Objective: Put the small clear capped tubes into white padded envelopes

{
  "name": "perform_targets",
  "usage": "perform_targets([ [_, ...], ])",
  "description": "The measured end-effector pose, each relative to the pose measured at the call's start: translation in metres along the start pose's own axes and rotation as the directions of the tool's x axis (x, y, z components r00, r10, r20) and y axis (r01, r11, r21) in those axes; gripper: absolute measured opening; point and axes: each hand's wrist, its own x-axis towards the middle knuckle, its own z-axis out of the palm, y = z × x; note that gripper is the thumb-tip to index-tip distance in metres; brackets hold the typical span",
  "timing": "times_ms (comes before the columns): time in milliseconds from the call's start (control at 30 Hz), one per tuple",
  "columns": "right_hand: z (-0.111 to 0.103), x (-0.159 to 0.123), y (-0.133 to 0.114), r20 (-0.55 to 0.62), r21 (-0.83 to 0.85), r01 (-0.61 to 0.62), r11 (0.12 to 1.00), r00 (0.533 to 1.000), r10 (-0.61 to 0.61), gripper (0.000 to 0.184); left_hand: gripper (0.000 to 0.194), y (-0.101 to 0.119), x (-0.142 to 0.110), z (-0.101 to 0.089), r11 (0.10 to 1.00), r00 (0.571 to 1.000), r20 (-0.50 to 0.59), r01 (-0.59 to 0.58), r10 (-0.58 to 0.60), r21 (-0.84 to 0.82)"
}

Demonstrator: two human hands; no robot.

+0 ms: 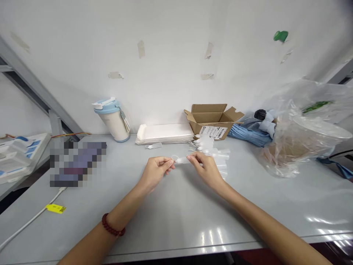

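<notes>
Above the middle of the table, a small translucent white tube [181, 160] with a narrow nozzle-like end lies sideways between my hands. My left hand [157, 170] pinches at its narrow end, where a thin pale loop shows beside the fingertips; exactly what these fingers grip is too small to make out. The tube's wide end is pinched by my right hand [206, 168], between thumb and forefinger. Several similar tubes [222, 156] lie in a row just behind and right of my right hand, partly hidden by it. One more tube [154, 145] lies by itself farther back.
Along the wall stand a cream and blue tumbler [113, 121], a flat white stack [168, 132] and an open cardboard box [212, 127]. A blue umbrella [248, 135] and a clear plastic bag [292, 143] occupy the right. A blurred-out device [79, 163] with a white cable [30, 222] lies left.
</notes>
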Motion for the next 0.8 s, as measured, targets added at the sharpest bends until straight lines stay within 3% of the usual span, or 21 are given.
perform_targets([
  [233,0.002,-0.002,0.000,0.024,0.009,-0.006,1.000,1.000,0.006,0.032,0.025,0.004,0.000,0.000,1.000,1.000,-0.017,-0.003,0.003,-0.008],
  [467,-0.008,0.004,-0.002,-0.016,0.094,-0.044,0.995,0.999,0.045,0.044,0.028,0.007,0.005,-0.008,0.995,0.998,0.058,0.018,-0.013,-0.096],
  [800,-0.005,0.004,-0.001,0.021,0.082,-0.043,0.996,0.999,0.041,0.042,0.026,0.013,-0.002,-0.002,0.998,0.998,0.032,-0.050,0.049,0.047],
])
